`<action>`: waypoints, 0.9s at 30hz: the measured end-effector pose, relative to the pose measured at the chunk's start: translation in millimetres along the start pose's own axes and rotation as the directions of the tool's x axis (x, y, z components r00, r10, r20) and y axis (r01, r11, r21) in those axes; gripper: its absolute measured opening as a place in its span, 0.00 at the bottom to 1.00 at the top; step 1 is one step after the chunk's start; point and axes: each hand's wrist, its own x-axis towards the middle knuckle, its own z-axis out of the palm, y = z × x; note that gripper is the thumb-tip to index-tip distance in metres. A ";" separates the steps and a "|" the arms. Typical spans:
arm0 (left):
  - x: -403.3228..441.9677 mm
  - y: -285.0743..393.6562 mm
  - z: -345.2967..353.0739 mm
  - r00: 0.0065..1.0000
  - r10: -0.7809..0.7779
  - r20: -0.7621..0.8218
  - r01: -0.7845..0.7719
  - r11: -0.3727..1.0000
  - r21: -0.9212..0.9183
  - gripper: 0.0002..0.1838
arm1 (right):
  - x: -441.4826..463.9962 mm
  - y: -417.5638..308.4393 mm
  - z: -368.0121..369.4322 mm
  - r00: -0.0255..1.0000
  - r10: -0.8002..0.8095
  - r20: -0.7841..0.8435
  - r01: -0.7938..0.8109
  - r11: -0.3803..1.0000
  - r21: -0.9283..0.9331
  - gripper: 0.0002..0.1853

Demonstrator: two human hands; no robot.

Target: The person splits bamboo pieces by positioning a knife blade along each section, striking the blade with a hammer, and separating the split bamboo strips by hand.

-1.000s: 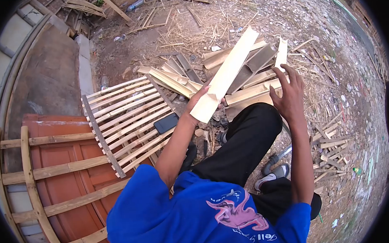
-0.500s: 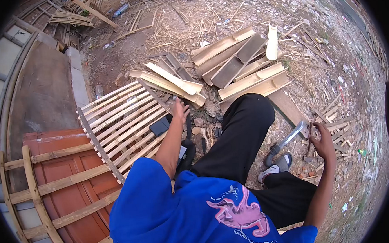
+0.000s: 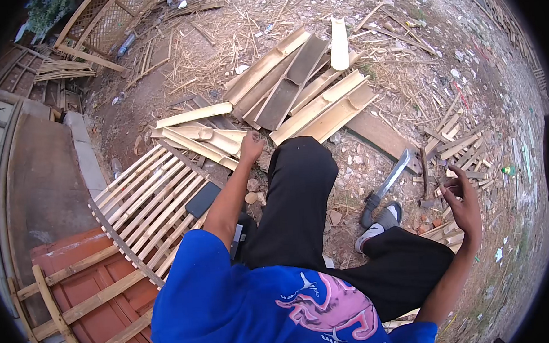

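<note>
My left hand (image 3: 252,148) is closed at the right end of a split bamboo piece (image 3: 226,135) in the small pile in front of me; its curled fingers partly hide the grip. Another split length (image 3: 195,115) lies across the top of that pile. Over to the right, my right hand (image 3: 462,204) hangs in the air, fingers loosely bent and apart, nothing in it. Below and left of it, a machete (image 3: 390,181) with a dark handle lies near my shoe (image 3: 386,220). A brown wooden stick (image 3: 424,173) is between the machete and that hand.
A curved slatted bamboo rack (image 3: 149,203) stands at left with a dark phone-like slab (image 3: 203,200) on it. Larger split bamboo halves (image 3: 294,77) are stacked ahead. Short offcuts (image 3: 462,146) lie at right. A reddish panel (image 3: 74,266) sits under a bamboo lattice.
My left hand has gone from spread fingers to closed at the bamboo. The top split length has swung to lie more crosswise. The view has shifted; my right hand stays raised.
</note>
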 end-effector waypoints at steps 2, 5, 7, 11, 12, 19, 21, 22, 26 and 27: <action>23.6 6.3 11.0 0.991 0.129 0.043 -0.134 0.984 0.121 0.27 | -6.9 -6.9 2.5 0.999 0.002 0.050 0.000 0.999 -0.037 0.32; 32.7 35.6 26.0 0.990 0.144 0.012 -0.137 0.906 0.400 0.43 | -12.7 -9.5 3.5 0.989 0.014 0.146 -0.010 1.000 -0.027 0.33; 39.2 40.0 32.3 0.988 0.155 -0.007 -0.128 0.840 0.527 0.49 | -15.3 -13.4 5.1 0.993 0.003 0.122 0.005 0.998 -0.065 0.34; 47.8 33.4 50.6 0.998 0.050 0.040 -0.064 0.791 0.608 0.59 | -14.6 -8.9 -0.5 0.994 0.061 0.090 -0.053 0.994 -0.097 0.34; 52.8 32.8 55.1 0.998 0.031 0.048 -0.054 0.801 0.596 0.60 | -13.5 -8.2 -2.0 0.994 0.071 0.087 -0.064 0.994 -0.083 0.34; 73.4 36.3 40.8 0.991 -0.026 0.128 -0.062 0.769 0.636 0.65 | -12.5 -8.7 -4.6 0.996 0.060 0.073 -0.054 0.995 -0.080 0.34; 77.9 30.2 38.4 0.988 -0.036 0.153 -0.064 0.799 0.598 0.64 | -11.8 -10.5 -3.6 0.997 0.036 0.072 -0.031 0.997 -0.071 0.34; 82.5 23.5 37.9 0.983 -0.034 0.183 -0.074 0.830 0.552 0.64 | -11.2 -13.5 -4.1 0.997 0.035 0.074 -0.030 0.998 -0.062 0.34; 111.4 -34.9 49.4 1.000 0.016 -0.014 -0.014 0.992 0.124 0.55 | -13.5 -16.4 -4.6 0.995 0.045 0.093 -0.040 0.997 -0.059 0.35; 112.0 -31.1 45.5 0.999 -0.048 0.017 0.046 0.996 0.082 0.49 | -14.2 -15.5 -3.4 0.995 0.044 0.089 -0.039 0.998 -0.057 0.35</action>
